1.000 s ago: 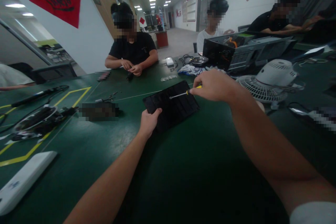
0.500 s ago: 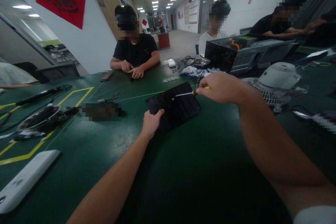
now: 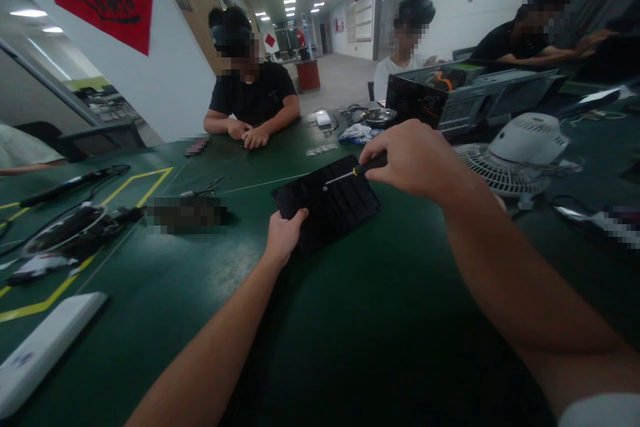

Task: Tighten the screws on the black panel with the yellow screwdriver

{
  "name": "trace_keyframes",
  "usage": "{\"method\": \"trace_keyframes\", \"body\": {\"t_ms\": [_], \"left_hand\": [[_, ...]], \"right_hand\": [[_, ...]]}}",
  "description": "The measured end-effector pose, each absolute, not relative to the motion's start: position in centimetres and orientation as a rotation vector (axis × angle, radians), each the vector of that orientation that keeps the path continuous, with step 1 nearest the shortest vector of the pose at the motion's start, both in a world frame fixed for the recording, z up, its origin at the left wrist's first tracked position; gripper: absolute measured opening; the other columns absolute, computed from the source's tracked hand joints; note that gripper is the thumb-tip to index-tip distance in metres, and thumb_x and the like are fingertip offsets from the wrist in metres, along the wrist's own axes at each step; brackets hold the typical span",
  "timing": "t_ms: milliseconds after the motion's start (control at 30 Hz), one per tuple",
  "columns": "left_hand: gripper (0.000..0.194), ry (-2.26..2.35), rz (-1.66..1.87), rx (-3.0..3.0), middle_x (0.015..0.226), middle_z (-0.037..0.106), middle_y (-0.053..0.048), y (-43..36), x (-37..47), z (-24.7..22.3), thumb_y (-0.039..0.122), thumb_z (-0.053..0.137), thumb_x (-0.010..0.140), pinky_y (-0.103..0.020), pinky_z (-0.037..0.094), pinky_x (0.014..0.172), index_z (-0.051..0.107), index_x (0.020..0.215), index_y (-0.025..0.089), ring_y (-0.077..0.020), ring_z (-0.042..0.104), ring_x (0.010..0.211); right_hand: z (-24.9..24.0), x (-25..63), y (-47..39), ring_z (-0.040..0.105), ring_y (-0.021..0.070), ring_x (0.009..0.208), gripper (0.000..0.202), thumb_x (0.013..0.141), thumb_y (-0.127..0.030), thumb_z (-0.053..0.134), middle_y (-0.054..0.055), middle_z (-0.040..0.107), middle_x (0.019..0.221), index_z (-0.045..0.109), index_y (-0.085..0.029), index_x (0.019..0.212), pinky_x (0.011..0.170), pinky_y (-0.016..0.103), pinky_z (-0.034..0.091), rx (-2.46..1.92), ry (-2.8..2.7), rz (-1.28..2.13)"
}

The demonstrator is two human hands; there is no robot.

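Note:
A flat black plastic panel (image 3: 345, 203) with raised ribs is held tilted above the green table. My left hand (image 3: 286, 235) grips its near left edge, thumb on top and fingers underneath. In my right hand (image 3: 407, 159) is a screwdriver (image 3: 370, 164) with a black and yellow handle, fingers wrapped round it. Its thin metal shaft points left and down, and the tip is at or close to a small round silvery spot (image 3: 325, 188) on the panel. Whether the tip touches that spot I cannot tell.
An open computer case (image 3: 445, 97) and a white fan (image 3: 525, 147) stand at the right. To the left lie a blurred dark object (image 3: 187, 215), tangled cables (image 3: 70, 230) and a long white device (image 3: 50, 347). A person in black (image 3: 253, 90) sits opposite; others sit farther right.
The screwdriver handle has turned in my right hand and shows more black now; the hand has shifted slightly. The whole view has moved a little. My left hand keeps its hold on the panel.

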State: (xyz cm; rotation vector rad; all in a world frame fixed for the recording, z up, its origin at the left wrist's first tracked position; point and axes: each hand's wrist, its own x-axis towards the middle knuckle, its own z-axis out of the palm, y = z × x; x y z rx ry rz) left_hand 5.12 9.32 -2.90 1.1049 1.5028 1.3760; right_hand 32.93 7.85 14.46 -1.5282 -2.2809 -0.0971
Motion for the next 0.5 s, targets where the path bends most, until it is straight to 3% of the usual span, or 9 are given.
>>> {"method": "trace_keyframes", "body": {"t_ms": [500], "left_hand": [[0.040,1.507,1.383,1.092,0.092,0.079,-0.010,9.34,5.22,-2.87,0.041,0.090,0.068,-0.042,0.061,0.086,0.076,0.096,0.017,-0.0282,0.075,0.085]], "right_hand": [[14.07,32.36,8.11,0.075,0.0353,0.109,0.033,0.085,-0.028,0.074,0.008,0.085,0.111,0.091,-0.032,0.113,0.089,0.047,0.053,-1.553,-2.300,-0.096]]}}
